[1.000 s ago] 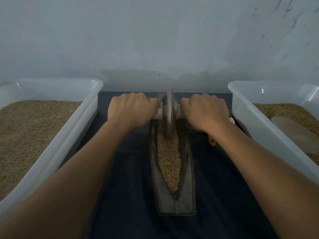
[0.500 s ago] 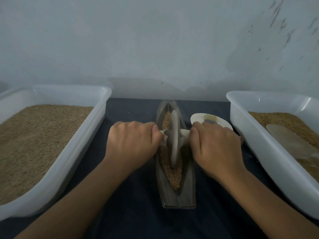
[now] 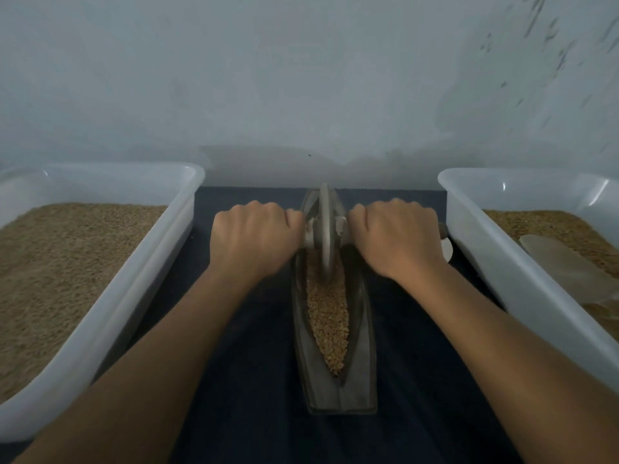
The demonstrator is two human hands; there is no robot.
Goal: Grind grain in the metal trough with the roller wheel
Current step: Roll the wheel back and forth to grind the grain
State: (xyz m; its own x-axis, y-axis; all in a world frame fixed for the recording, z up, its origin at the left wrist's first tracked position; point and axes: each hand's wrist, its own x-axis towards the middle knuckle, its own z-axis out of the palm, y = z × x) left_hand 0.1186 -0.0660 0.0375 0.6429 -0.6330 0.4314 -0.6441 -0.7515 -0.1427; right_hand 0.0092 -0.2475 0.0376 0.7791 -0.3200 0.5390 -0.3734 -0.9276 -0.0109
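At my far left sits a white plastic tub (image 3: 140, 283), filled nearly level with brown grain. Just beside its right wall my left hand (image 3: 254, 236) is curled tight round the left end of the axle handle (image 3: 306, 234), knuckles up, fingers wrapped under so the handle end is hidden inside my fist. Between my two fists stands the roller wheel (image 3: 324, 229) — upright on its edge, set down in the far end of the metal trough (image 3: 363, 333). The trough is a long, narrow, boat-shaped piece lying on the dark blue cloth (image 3: 241, 380), running straight away from me toward the wall. A strip of grain (image 3: 326, 316) lies along its groove, from the wheel back to the pointed near end. My right hand (image 3: 398, 236) clamps the right end of the axle in the same way, fist closed over it. Past my right knuckles a pale rounded thing (image 3: 447, 251) peeks out — too hidden to name. At the far right is a second white tub (image 3: 495, 262) holding grain, with a flat translucent scoop (image 3: 566, 262) lying on top.
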